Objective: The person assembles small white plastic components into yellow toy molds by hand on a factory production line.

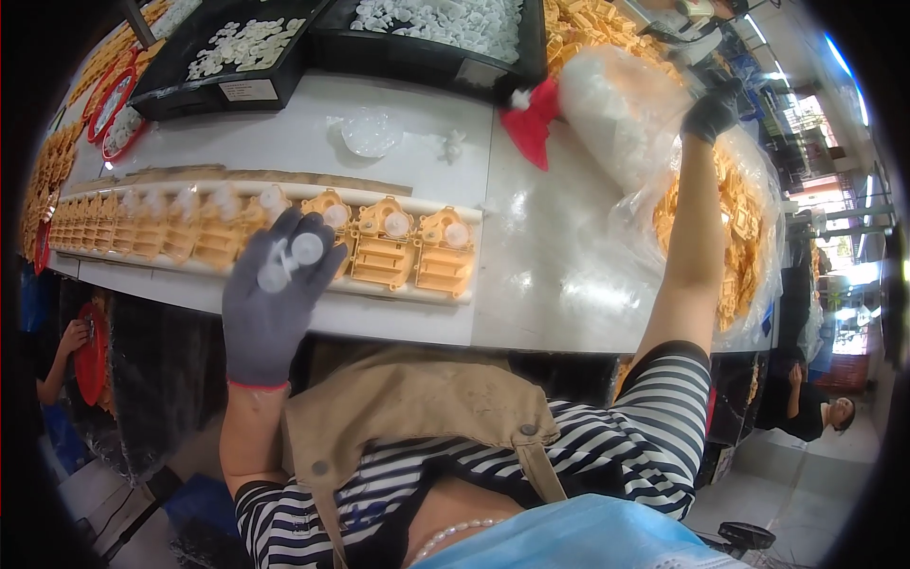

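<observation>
My left hand [275,289], in a grey glove, is over the front of a long row of orange plastic housings [381,248]. White round plastic pieces [305,248] rest against its curled fingers. The housings sit side by side on a pale rail [403,292], and those at the right end each carry a white round piece. Far to the right, my right hand [711,114], in a dark glove, is closed at the upper edge of a clear plastic bag [630,119]. Orange parts [725,228] fill the bag beneath my forearm. The right fingertips are hard to see.
Black bins [223,62] of small white parts stand along the back. A red cloth-like item [533,125] and a clear round dish [371,132] lie on the white table [559,284]. Red trays [112,100] are at the far left. Other people [806,408] are at both sides.
</observation>
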### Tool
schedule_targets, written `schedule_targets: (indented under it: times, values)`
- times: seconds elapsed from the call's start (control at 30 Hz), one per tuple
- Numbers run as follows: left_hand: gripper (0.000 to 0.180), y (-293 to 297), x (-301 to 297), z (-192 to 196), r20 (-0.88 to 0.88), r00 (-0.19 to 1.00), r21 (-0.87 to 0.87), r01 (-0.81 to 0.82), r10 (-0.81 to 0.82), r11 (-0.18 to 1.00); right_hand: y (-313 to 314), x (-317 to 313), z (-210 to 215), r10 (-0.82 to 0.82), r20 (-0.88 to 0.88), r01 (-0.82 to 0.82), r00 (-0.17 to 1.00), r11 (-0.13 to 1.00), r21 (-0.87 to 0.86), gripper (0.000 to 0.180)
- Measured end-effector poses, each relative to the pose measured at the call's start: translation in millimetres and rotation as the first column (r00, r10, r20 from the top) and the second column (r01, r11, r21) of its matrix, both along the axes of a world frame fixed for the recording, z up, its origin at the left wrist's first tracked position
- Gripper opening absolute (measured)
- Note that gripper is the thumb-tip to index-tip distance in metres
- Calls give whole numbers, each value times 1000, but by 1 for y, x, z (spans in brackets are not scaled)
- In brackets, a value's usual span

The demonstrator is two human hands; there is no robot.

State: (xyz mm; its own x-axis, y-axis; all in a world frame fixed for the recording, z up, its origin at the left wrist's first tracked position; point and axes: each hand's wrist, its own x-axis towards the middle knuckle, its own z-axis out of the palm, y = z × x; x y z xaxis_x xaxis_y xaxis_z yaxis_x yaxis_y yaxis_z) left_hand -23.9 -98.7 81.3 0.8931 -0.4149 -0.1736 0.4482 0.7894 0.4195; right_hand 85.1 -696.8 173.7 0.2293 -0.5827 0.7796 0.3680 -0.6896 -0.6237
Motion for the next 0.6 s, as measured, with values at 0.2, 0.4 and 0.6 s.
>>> schedule_targets:
  times: [0.2, 0.4, 0.6]
  values:
    - [45, -6, 15, 0, 27, 997, -6, 66, -65, 998, -244, -13, -27, -494, 141, 494, 858, 718, -491, 31]
    - [45, -2, 7, -4, 35, 999, 39, 5, -6, 999, -9, 12, -15, 26, -107, -33, 994, 998, -62, 29]
    - [45, 3, 2, -5, 42, 997, -24, 60, -59, 998, 165, -75, -55, -203, -34, 118, 978, 689, -715, 22]
